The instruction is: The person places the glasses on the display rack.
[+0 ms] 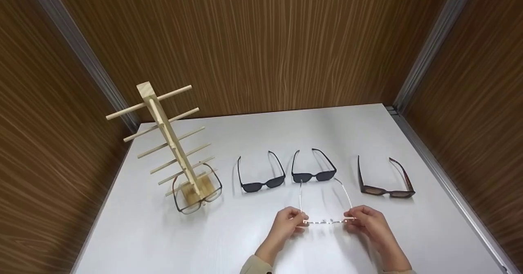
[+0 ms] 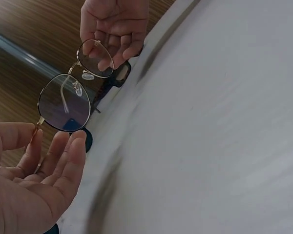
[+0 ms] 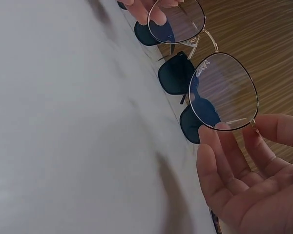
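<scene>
The thin metal-framed glasses (image 1: 325, 222) are held up above the near part of the surface (image 1: 229, 245), arms unfolded and pointing away from the person; the left hand (image 1: 286, 225) pinches one hinge corner between thumb and finger, and the right hand (image 1: 372, 225) pinches the other the same way; the remaining fingers of each curl loosely below the lenses, with some tips at or very near the rims, so a small shift could smear the lenses; the slim hinges look easy to bend, and an uneven pull or twist between the two hands might splay the arms; if one pinch slipped first, the frame would probably swing down from the other and knock the surface; in the head view the arm tips overlap the middle sunglasses (image 1: 314, 177), though whether they touch cannot be told, so a low forward push could snag or shove that pair; the left sunglasses (image 1: 263, 184) and the wooden stand (image 1: 167, 133) lie to the left, where a careless sideways sweep might strike a peg and jolt the hung glasses (image 1: 189, 206).
</scene>
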Available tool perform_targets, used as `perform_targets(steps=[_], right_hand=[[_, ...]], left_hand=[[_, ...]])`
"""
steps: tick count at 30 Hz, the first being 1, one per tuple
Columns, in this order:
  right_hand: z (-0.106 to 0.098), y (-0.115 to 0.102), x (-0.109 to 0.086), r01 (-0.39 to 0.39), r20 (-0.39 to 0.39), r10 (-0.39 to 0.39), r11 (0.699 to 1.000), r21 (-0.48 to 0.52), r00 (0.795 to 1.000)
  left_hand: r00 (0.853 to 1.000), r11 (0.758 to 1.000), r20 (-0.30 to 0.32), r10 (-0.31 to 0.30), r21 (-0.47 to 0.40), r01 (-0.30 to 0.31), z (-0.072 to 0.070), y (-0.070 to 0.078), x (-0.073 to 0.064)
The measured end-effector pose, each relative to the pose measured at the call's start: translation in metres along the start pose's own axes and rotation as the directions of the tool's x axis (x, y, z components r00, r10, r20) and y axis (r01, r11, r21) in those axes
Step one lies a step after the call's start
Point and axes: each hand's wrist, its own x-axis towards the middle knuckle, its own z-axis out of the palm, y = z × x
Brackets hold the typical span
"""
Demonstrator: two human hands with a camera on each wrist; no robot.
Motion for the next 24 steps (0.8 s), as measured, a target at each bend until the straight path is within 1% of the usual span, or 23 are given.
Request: perform_targets(steps=[3, 7, 15, 19, 24], right_hand=[[0.006, -0.002, 0.002, 0.007, -0.004, -0.007, 1.0, -0.016, 1.0], [0.012, -0.004, 0.004, 0.009, 0.01, -0.009, 1.0, -0.029, 1.0], [0.022, -0.008, 0.005, 0.026, 0.068, -0.023, 0.999, -0.038, 0.997], [0.028, -0.01, 0.005, 0.035, 0.084, -0.032, 0.999, -0.038, 0.996], [0.037, -0.011, 0.005, 0.038, 0.104, -0.034, 0.998, -0.04, 0.994]], left_hand=[[1.0, 1.0, -0.011, 0.009, -0.03, -0.009, -0.004, 0.001, 0.0], [1.0, 0.998, -0.023, 0.013, -0.063, -0.015, -0.011, 0.003, -0.001], [0.999, 0.996, -0.035, 0.016, -0.09, -0.019, -0.023, 0.008, -0.004], [0.999, 0.995, -0.036, 0.014, -0.101, -0.017, -0.03, 0.01, -0.006], [0.999, 0.993, -0.04, 0.025, -0.115, -0.029, -0.039, 0.011, -0.01]])
